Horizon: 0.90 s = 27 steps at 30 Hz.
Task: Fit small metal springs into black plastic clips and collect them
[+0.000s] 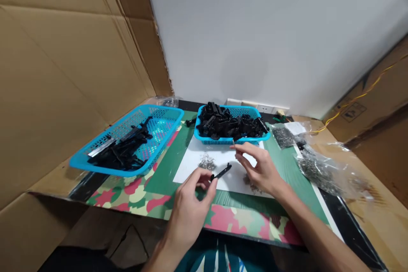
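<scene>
My left hand is closed on one end of a slim black plastic part, whose other end points away to the right. My right hand is raised a little beyond it, thumb and fingertips pinched on a tiny metal pin-like piece. The two pieces are apart. Beneath both hands lies a white sheet of paper. A heap of small silvery metal pieces rests on it beyond my left hand. A second heap of small brownish pieces is partly hidden by my right hand.
A blue basket heaped with black parts stands behind the paper. To the left is a larger blue basket with fewer black parts. Clear bags of metal pieces lie at right. Cardboard walls the left side; a yellow cable hangs at right.
</scene>
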Motion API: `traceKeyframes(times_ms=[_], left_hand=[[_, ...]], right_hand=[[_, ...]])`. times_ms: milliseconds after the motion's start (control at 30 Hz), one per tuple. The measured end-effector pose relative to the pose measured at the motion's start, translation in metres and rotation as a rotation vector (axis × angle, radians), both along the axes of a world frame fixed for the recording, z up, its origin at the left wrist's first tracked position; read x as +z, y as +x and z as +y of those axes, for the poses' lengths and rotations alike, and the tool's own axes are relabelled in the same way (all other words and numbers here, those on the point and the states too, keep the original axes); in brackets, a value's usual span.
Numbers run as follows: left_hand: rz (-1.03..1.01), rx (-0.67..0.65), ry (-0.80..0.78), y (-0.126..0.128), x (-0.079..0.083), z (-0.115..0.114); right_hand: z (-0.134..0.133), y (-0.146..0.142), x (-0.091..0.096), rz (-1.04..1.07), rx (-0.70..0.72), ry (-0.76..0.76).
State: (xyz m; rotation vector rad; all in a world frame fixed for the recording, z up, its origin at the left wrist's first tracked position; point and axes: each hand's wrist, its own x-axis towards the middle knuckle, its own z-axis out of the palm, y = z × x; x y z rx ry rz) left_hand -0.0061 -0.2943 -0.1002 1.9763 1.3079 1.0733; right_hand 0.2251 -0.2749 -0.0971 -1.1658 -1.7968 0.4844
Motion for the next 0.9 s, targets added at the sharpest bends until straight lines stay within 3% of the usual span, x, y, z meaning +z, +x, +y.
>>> traceKeyframes(times_ms=[133, 233, 367, 467, 567, 733, 900], left_hand=[[-0.076, 0.094, 0.131, -0.014, 0.033, 0.014], [-0.083, 0.161, 0.247, -0.013, 0.061, 0.035], [0.023, 0.145, 0.364, 0.003, 0.094, 0.062], [0.111, 0.098, 0.391, 0.019, 0.109, 0.088], [0.189, 0.061, 0.348, 0.037, 0.115, 0.126], [0.324, -0.054, 0.259, 0.069, 0.110, 0.194], [0.497, -0.202, 0.147, 0.090, 0.101, 0.233]], right_hand=[[0.005, 0.012, -0.004, -0.417, 0.081, -0.015], [0.008, 0.007, -0.011, -0.619, 0.105, 0.015], [0.012, -0.002, -0.016, -0.663, 0.073, 0.035], [0.014, -0.005, -0.015, -0.672, 0.059, 0.046], [0.015, -0.005, -0.013, -0.671, 0.043, 0.085], [0.015, -0.001, -0.007, -0.676, 0.017, 0.170], [0.016, 0.013, -0.002, -0.615, -0.054, 0.221]])
